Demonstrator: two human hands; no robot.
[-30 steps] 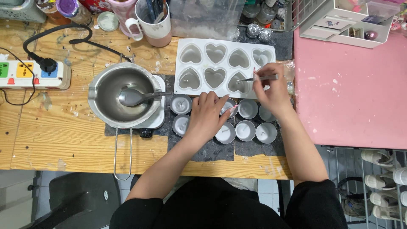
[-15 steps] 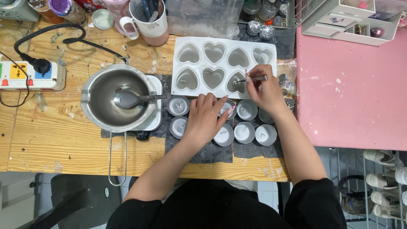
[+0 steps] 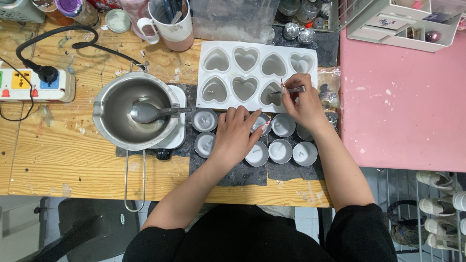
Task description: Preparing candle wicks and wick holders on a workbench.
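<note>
A white heart-shaped mould tray lies on the wooden table. My right hand pinches metal tweezers whose tips reach into the lower row heart cavity third from the left. My left hand rests flat over several small round metal cups on a dark mat, its fingertips touching one cup just below the mould. The cups hold pale wax with wicks.
A steel melting pot with a spoon sits on a small hot plate at the left. A power strip, a mug with tools and jars line the back. A pink table stands right.
My right hand has drawn the tweezers closer over the heart cavity, and the view has shifted slightly. My left hand stays on the cups.
</note>
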